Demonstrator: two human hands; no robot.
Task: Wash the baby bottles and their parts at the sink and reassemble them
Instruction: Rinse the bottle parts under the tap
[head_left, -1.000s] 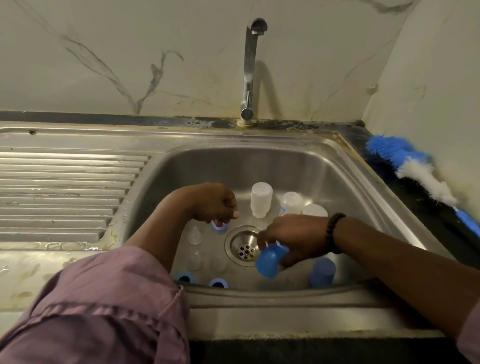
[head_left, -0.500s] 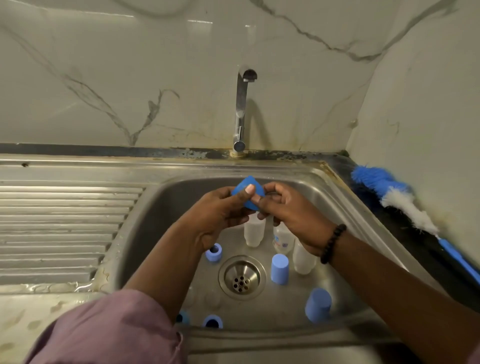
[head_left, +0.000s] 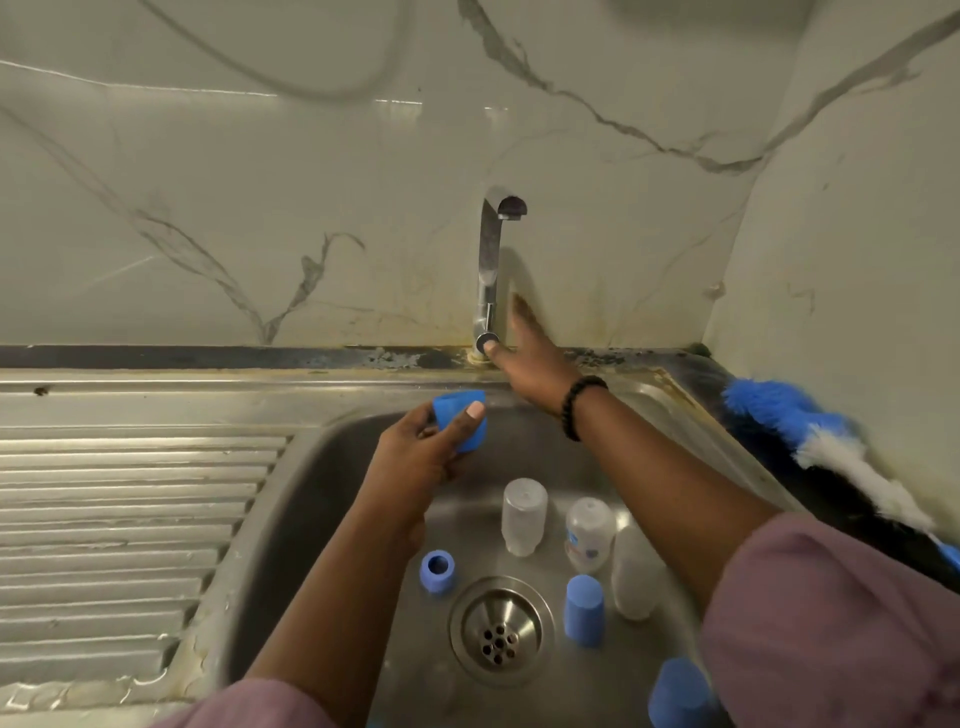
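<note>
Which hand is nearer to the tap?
The right hand: its thumb is at the base of the tap. The left hand is lower, over the sink, gripping a blue cap.

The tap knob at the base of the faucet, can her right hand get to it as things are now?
Probably yes. The right hand is open, its thumb at the tap knob, with nothing between them. The left hand holds the blue cap off to the side.

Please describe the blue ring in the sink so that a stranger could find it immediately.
Start at the round drain in the floor of the steel sink. Just up and left of it stands the blue ring, below the left hand. Unlike the closed blue caps nearby, it shows an open hole on top.
</note>
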